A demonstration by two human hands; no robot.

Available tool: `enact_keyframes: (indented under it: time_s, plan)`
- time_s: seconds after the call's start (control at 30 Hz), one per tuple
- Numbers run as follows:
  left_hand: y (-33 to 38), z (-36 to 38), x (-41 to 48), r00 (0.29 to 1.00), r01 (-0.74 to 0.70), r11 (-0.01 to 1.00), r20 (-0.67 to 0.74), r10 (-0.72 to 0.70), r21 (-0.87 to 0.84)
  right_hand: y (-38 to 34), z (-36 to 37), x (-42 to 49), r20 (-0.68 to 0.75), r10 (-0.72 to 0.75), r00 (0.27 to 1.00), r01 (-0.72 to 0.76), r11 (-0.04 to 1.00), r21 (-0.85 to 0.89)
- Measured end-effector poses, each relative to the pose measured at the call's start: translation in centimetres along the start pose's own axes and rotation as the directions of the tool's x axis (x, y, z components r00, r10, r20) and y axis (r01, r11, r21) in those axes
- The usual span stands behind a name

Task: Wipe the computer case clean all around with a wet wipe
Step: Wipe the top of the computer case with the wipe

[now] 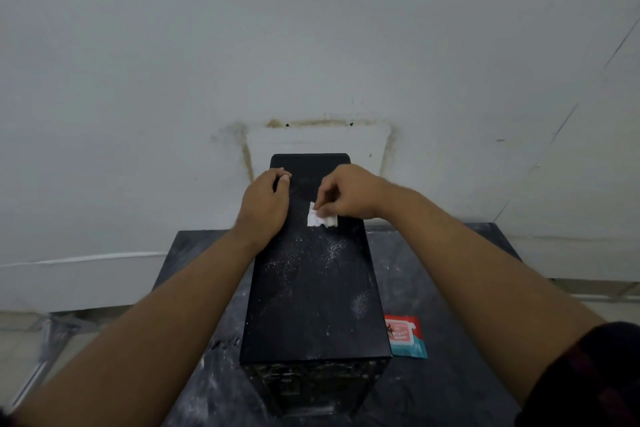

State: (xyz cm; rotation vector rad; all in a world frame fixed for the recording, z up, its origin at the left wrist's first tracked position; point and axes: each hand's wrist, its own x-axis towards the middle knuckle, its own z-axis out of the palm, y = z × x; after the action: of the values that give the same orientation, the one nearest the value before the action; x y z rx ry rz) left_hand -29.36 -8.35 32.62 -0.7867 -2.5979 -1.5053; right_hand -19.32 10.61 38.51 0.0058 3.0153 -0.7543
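The right hand (pixel 349 192) pinches a white wipe (pixel 320 220) against the top of the black computer case (pixel 311 288) at frame centre (dusty, speckled white). The left hand (pixel 265 199) curls over its left edge. A sachet (pixel 405 336) lies lower right on the dark table (pixel 450 374).

Packet (pixel 408 340) print too small to read, wet wipe (pixel 316 219) partly under fingers (pixel 329 206)

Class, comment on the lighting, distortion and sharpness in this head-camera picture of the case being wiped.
Head view: dim, even light, no shadows or glare on the computer case; wide-angle distortion bends the wall lines at right and stretches the forearms; the wet wipe pinched by the right hand looks soft; the sleeve at lower right is blurred.
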Motion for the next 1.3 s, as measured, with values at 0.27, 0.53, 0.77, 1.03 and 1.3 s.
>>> enact_keyframes:
  time_s: [0.27,0.53,0.77,1.03,1.3]
  plan:
    - [0.0,-0.1,-0.1,0.999,0.032,0.999,-0.018,-0.033,-0.028,0.9,1.6,1.0,-0.171,-0.006,0.985,0.006,1.000,-0.003]
    - [-0.4,-0.6,0.2,0.997,0.076,0.983,0.027,-0.072,-0.169,-0.1,1.4,1.7,-0.134,-0.002,0.991,0.001,1.000,-0.006]
    - [-2.3,-1.8,-0.4,0.992,0.079,0.979,0.107,-0.060,-0.186,-1.2,1.5,2.9,-0.223,0.096,0.970,-0.116,0.990,-0.080]
    - [-3.5,-3.3,-0.4,0.966,0.124,0.957,0.251,-0.056,-0.263,-2.3,2.3,4.1,-0.331,0.188,0.925,-0.249,0.957,-0.152]
    - [-5.0,-4.5,-0.4,0.923,0.016,0.986,0.383,0.048,-0.163,-2.6,2.7,5.2,-0.365,0.236,0.901,-0.292,0.950,-0.107]
